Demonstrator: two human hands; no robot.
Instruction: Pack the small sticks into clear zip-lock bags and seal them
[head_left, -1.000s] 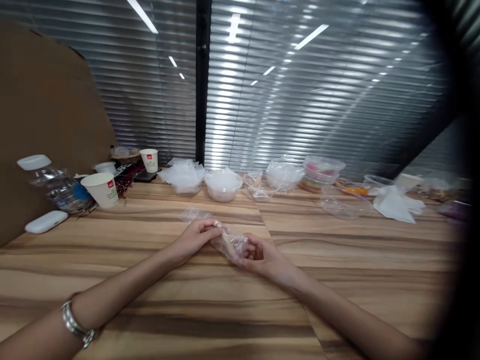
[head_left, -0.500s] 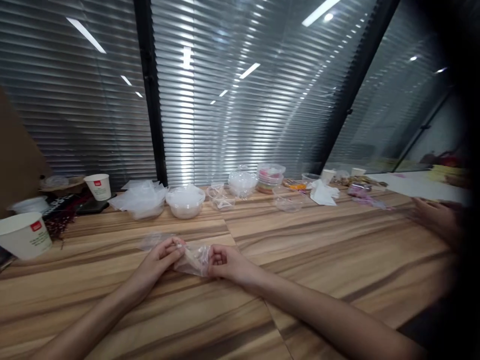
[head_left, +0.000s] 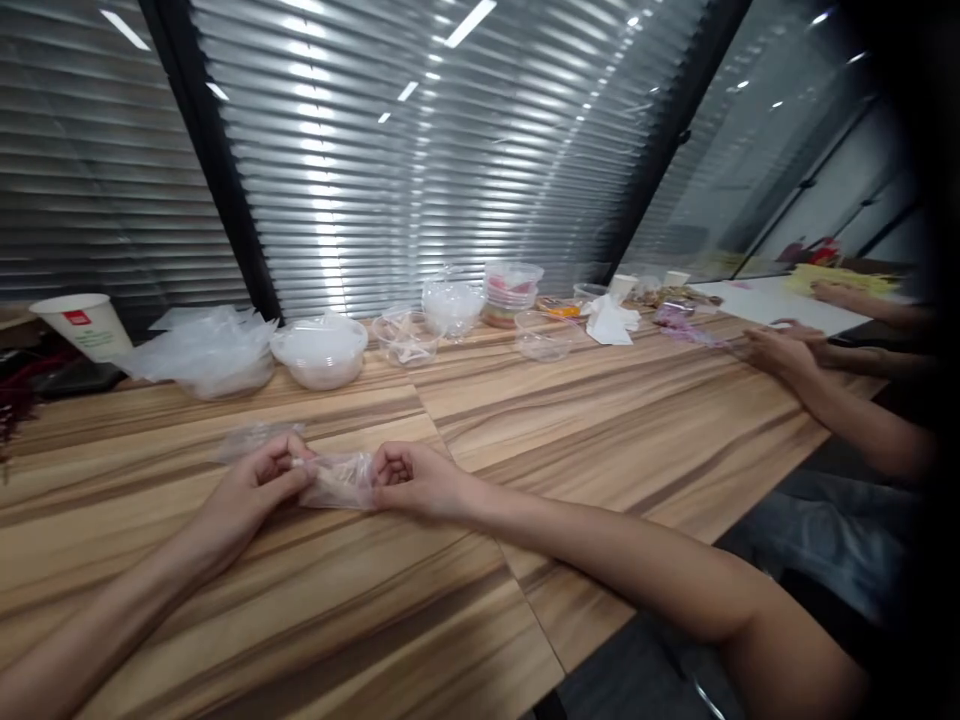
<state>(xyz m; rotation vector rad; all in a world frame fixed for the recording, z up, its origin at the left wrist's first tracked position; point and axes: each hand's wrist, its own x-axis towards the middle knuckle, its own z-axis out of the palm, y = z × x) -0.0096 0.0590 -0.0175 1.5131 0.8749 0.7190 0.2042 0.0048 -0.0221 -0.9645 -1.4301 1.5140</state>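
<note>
Between my two hands is a small clear plastic bag [head_left: 339, 482] with something pale inside that I cannot make out. My left hand [head_left: 271, 478] pinches its left end, thumb against fingers. The right end is gripped by my right hand [head_left: 409, 482], its fingers curled in. Just behind my left hand, another crumpled clear bag [head_left: 255, 438] lies flat on the wooden table [head_left: 360, 600]. Both hands stay low over the tabletop.
Along the back stand a paper cup [head_left: 86, 325], a bowl with plastic bags [head_left: 217, 350], a white-filled bowl [head_left: 321, 350], a clear bowl with pale pieces [head_left: 409, 338], stacked tubs [head_left: 511, 292] and a crumpled tissue [head_left: 611, 318]. Other people's hands [head_left: 787, 350] work at the right.
The camera has turned to the right, so the scene sits further left and more of the people at the right shows. Both my hands keep hold of the bag.
</note>
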